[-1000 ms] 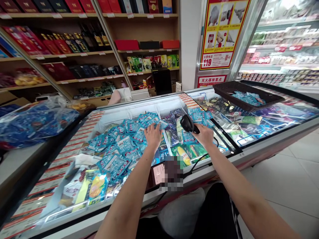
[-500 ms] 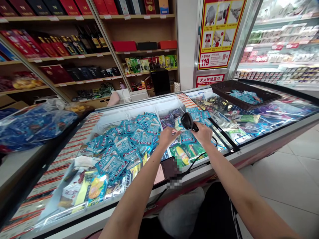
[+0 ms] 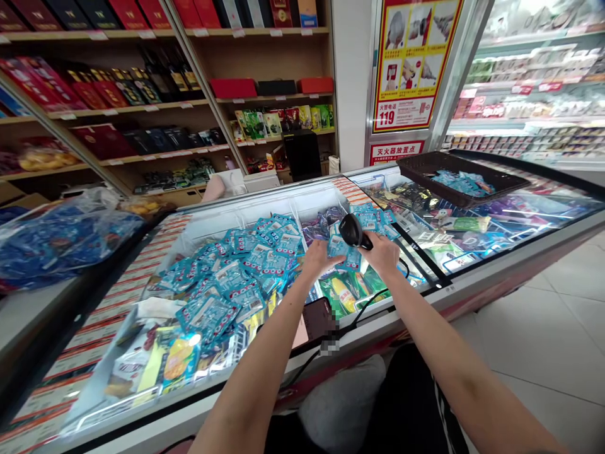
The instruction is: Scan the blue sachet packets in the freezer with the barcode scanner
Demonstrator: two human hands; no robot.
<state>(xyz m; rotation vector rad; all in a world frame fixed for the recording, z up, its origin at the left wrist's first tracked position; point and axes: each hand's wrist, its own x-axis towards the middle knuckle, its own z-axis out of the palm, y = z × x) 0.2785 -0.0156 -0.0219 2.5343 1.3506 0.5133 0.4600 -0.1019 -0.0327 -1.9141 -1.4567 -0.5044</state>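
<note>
My right hand [image 3: 382, 252] is wrapped round a black handheld barcode scanner [image 3: 352, 231], whose head points left and whose cable runs down past my wrist. Just left of it, my left hand [image 3: 319, 260] has its thumb stretched out apart from the fingers. A blue snack packet [image 3: 350, 258] lies by that thumb; whether they touch I cannot tell. Many similar blue packets form a loose pile [image 3: 236, 271] on the freezer's glass top to the left. More of them [image 3: 371, 215] lie beyond the scanner. Below my hands, a phone [image 3: 316, 320] rests near the freezer's front edge.
A brown tray [image 3: 425, 180] with blue packets stands on the freezer's right part. Frozen goods show through the glass. Blue plastic bags [image 3: 61, 236] lie at the left. Shelves [image 3: 274, 99] with boxes are behind, and a refrigerated display [image 3: 524, 88] stands at the right.
My left thumb has spread away from the fingers, where the hand looked more closed before. The scanner has shifted slightly left in view. The blue packet between my hands shows more fully.
</note>
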